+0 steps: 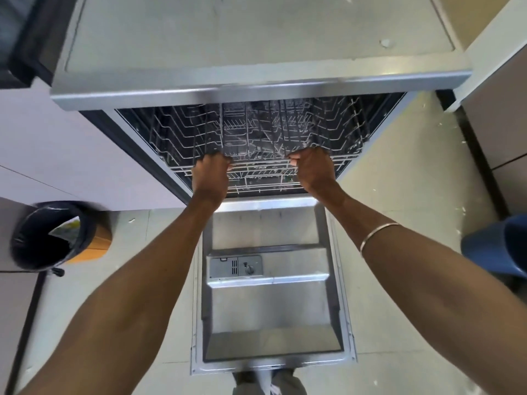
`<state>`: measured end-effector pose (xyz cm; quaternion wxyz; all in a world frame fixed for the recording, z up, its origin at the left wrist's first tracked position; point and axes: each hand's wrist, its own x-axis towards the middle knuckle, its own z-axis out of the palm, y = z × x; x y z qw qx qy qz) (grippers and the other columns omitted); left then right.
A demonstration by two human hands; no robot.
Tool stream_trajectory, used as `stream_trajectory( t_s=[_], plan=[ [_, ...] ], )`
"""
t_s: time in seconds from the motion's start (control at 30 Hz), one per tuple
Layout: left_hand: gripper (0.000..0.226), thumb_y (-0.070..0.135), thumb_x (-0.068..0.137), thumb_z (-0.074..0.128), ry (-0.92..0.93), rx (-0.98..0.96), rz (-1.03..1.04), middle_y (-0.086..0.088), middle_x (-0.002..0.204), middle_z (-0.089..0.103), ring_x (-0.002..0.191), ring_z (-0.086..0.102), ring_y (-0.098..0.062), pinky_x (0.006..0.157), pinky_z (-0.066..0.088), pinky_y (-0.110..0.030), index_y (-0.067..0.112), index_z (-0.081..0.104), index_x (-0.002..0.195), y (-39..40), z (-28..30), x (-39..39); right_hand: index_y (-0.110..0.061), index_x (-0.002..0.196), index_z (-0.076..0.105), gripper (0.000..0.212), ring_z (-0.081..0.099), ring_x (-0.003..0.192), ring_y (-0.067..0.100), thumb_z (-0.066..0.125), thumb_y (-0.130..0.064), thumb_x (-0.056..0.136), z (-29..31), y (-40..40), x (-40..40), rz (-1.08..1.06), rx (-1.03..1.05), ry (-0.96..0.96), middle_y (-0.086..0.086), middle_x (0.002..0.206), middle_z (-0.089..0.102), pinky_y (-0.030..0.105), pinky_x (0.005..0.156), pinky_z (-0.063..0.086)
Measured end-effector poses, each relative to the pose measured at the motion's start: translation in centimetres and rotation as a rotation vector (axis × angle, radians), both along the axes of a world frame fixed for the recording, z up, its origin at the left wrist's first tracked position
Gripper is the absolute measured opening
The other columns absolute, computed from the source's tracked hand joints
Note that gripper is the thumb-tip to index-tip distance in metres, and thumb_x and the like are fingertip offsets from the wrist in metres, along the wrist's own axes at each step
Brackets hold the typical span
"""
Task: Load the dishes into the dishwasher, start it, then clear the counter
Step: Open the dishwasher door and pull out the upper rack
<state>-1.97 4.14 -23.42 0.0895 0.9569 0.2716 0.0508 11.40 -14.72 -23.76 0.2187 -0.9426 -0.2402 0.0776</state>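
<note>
At the left edge of the frame stands a bin (47,236) lined with a black bag, its side wood-coloured. At the right edge sits a blue rounded object (497,246), partly cut off. Pale floor tiles (399,195) carry scattered white flecks.

This is a kitchen, most likely in a home. A built-in dishwasher (256,143) sits under a pale surface (256,32) with a metal front edge, and its door (271,303) is folded down flat over the floor, showing the steel inner lining and the detergent dispenser (236,266). Wire racks (256,132) with plate tines fill the tub. Light cabinet fronts (71,155) flank the machine on both sides. A round bin (48,238) lined with a dark bag stands on the pale tiled floor (399,195) at the left.
</note>
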Motion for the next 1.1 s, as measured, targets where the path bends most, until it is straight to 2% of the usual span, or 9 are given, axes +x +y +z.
stream_trajectory(
  t_s=[0.13,0.2,0.27,0.33,0.43,0.6,0.83,0.9,1.1],
  plan=[
    [0.033,0.0,0.094,0.053,0.025,0.042,0.005,-0.015,0.105,0.071,0.094,0.066,-0.038,0.082,0.055,-0.045,0.018,0.071,0.115,-0.7,-0.6,-2.7,-0.025,0.105,0.077,0.034,0.065,0.068,0.007,0.061,0.0,0.089,-1.0,-1.5,-2.3,0.014,0.034,0.004,-0.001,0.094,0.076,0.016,0.061,0.05],
    [0.027,-0.001,0.093,0.055,0.024,0.045,-0.047,-0.016,0.101,0.071,0.091,0.066,-0.039,0.079,0.053,-0.044,0.013,0.068,0.112,-1.2,-0.3,-3.6,-0.021,0.104,0.077,0.037,0.064,0.063,0.008,0.06,0.007,0.086,-1.0,-2.3,-3.0,0.048,0.032,-0.005,0.001,0.092,0.076,0.014,0.053,0.047],
    [0.022,-0.002,0.091,0.059,0.0,0.04,-0.096,-0.016,0.097,0.071,0.087,0.068,-0.038,0.076,0.056,-0.044,0.009,0.067,0.108,-2.0,0.3,-4.5,-0.017,0.101,0.078,0.038,0.061,0.06,0.008,0.059,0.011,0.083,-0.8,-3.2,-3.6,0.093,0.035,-0.011,0.002,0.094,0.076,0.005,0.047,0.033],
    [0.025,-0.006,0.088,0.061,-0.008,0.035,-0.104,-0.015,0.094,0.071,0.083,0.07,-0.037,0.071,0.059,-0.044,0.008,0.066,0.109,-2.6,0.5,-5.9,-0.016,0.103,0.077,0.038,0.059,0.06,0.01,0.059,0.011,0.084,-0.5,-4.0,-5.1,0.124,0.016,-0.024,0.004,0.092,0.076,0.003,0.048,0.028],
    [0.032,-0.009,0.086,0.058,0.011,0.059,-0.134,-0.015,0.095,0.07,0.083,0.07,-0.036,0.067,0.059,-0.044,0.007,0.062,0.114,-3.8,0.5,-8.5,-0.02,0.11,0.075,0.039,0.066,0.073,0.017,0.059,0.008,0.087,-0.2,-5.5,-7.9,0.133,-0.008,-0.067,0.01,0.098,0.075,0.014,0.067,0.044],
    [0.032,-0.011,0.084,0.056,0.014,0.047,-0.151,-0.016,0.097,0.07,0.082,0.069,-0.037,0.07,0.057,-0.045,0.006,0.063,0.11,-6.0,0.2,-12.1,-0.022,0.112,0.074,0.035,0.069,0.082,0.026,0.06,0.002,0.091,-0.2,-7.7,-11.9,0.116,0.018,-0.095,0.014,0.101,0.074,0.028,0.08,0.053],
    [0.03,-0.013,0.078,0.059,-0.042,0.067,-0.196,-0.014,0.092,0.069,0.077,0.068,-0.033,0.078,0.058,-0.049,0.004,0.065,0.102,-9.4,-0.7,-16.3,-0.024,0.109,0.075,0.04,0.068,0.076,0.028,0.055,0.004,0.09,-0.5,-11.4,-15.0,0.123,-0.005,-0.093,0.017,0.096,0.074,0.028,0.076,0.054],
    [0.028,-0.012,0.08,0.058,-0.038,0.08,-0.191,-0.015,0.093,0.069,0.079,0.067,-0.034,0.084,0.056,-0.051,0.003,0.065,0.103,-10.5,-1.1,-17.4,-0.028,0.112,0.073,0.042,0.067,0.08,0.027,0.052,0.001,0.091,-1.3,-12.6,-15.6,0.141,-0.025,-0.095,0.013,0.097,0.073,0.035,0.079,0.057],
    [0.032,-0.007,0.079,0.064,-0.001,0.085,-0.248,-0.012,0.103,0.065,0.088,0.065,-0.034,0.07,0.057,-0.045,0.008,0.061,0.107,-11.6,-3.0,-22.2,-0.024,0.11,0.075,0.037,0.066,0.094,0.032,0.059,0.002,0.088,-0.5,-15.0,-21.2,0.199,-0.029,-0.118,0.017,0.101,0.071,0.038,0.085,0.054]
  ],
)
